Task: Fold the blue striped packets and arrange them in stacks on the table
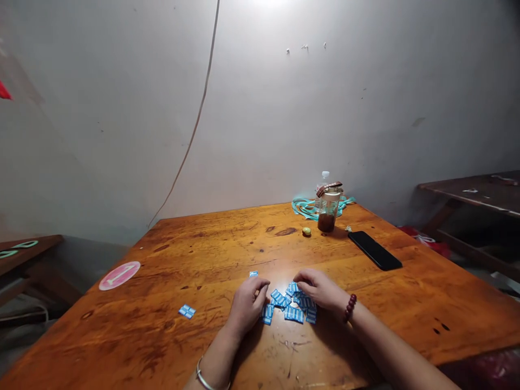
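A loose pile of small blue-and-white pieces lies on the wooden table between my hands. My left hand is at the pile's left edge, its fingers curled together; what they hold, if anything, is hidden. On the pile's right side, my right hand has its fingers bent down onto the pieces, thumb and fingertips pressed together around something too small to make out. One blue-and-white piece lies apart to the left, and another sits just beyond my left hand.
Toward the back right stand a cup with dark contents and a clear bottle, beside a turquoise strap. A small yellowish object and a black phone lie nearer. A round pink sticker is at the left.
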The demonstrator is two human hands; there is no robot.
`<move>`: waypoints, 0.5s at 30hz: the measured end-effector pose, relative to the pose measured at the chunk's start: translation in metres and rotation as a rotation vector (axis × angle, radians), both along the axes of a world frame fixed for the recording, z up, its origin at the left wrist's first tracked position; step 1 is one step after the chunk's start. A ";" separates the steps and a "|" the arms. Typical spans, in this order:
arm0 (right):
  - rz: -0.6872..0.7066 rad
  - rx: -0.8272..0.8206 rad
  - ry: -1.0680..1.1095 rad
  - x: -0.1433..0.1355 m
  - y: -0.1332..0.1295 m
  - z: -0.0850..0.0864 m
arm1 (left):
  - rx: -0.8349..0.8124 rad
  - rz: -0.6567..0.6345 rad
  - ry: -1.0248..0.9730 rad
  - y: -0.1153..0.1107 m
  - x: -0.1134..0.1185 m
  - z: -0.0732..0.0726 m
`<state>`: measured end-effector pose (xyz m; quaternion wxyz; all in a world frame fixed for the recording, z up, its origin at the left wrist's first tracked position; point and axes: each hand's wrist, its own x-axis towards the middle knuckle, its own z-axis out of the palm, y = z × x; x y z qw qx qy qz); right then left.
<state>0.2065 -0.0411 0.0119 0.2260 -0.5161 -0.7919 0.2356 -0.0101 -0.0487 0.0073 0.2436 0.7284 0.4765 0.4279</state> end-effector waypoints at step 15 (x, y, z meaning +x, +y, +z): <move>-0.101 0.097 0.021 -0.043 -0.014 -0.015 | 0.012 0.087 -0.128 -0.003 -0.007 -0.005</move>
